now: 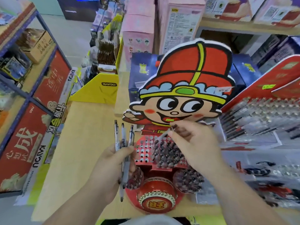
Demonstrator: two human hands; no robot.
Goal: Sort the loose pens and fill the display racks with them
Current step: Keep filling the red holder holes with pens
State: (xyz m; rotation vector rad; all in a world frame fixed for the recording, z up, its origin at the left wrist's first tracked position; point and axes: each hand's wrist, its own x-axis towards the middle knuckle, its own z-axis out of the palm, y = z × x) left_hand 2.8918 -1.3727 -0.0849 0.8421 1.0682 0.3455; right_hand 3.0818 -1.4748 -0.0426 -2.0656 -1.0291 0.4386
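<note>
red cartoon figure [183, 70] screens blue boxes [140, 62] behind

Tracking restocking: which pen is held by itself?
The pen pinched by the right hand, tilted over the cartoon rack; the other pens are bunched in the left hand.

- Table [78, 143]: pale wood top.
- Pink boxes [138, 30]: upright at the back of the table, small cartoon figures printed low on one.
- Dark blue boxes [142, 69]: just in front of the pink ones.
- Blue shelf frame [30, 93]: left of the table.
- Red cartons [24, 140]: on the frame's lower levels, large white and gold characters.
- Brown carton [37, 44]: on a higher level of the frame.
- White-and-red boxes [227, 7]: on a shelf, top right.
- Grey floor [73, 33]: far left.
</note>
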